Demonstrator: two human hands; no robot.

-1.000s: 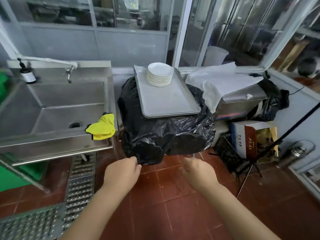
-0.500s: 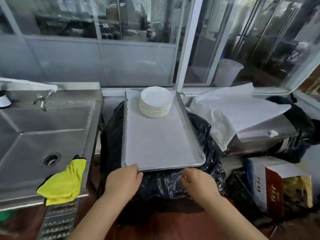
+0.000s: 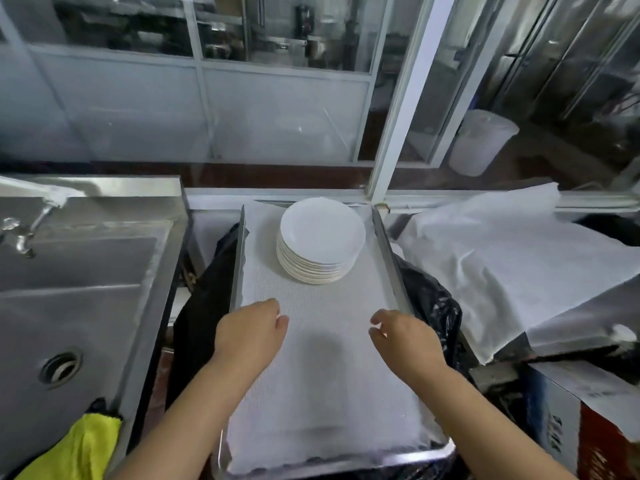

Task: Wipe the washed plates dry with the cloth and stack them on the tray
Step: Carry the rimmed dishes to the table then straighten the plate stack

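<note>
A stack of several white plates [image 3: 320, 242] stands at the far end of a metal tray [image 3: 391, 268], which is lined with white mesh cloth and rests on a black plastic-wrapped bulk. My left hand [image 3: 251, 336] hovers over the tray's middle left, fingers loosely curled, holding nothing. My right hand [image 3: 403, 336] hovers over the middle right, fingers relaxed and also holding nothing. A yellow cloth [image 3: 78, 448] hangs over the sink's front edge at the lower left.
A steel sink [image 3: 79, 299] with a tap [image 3: 24, 233] stands to the left. A white sheet [image 3: 502, 268] covers a steel unit on the right, with a cardboard box [image 3: 571, 420] below it. Glass partitions rise behind the tray.
The view has closed in on the tray. Both hands have moved forward from the tray's near edge to above its middle, towards the plate stack.
</note>
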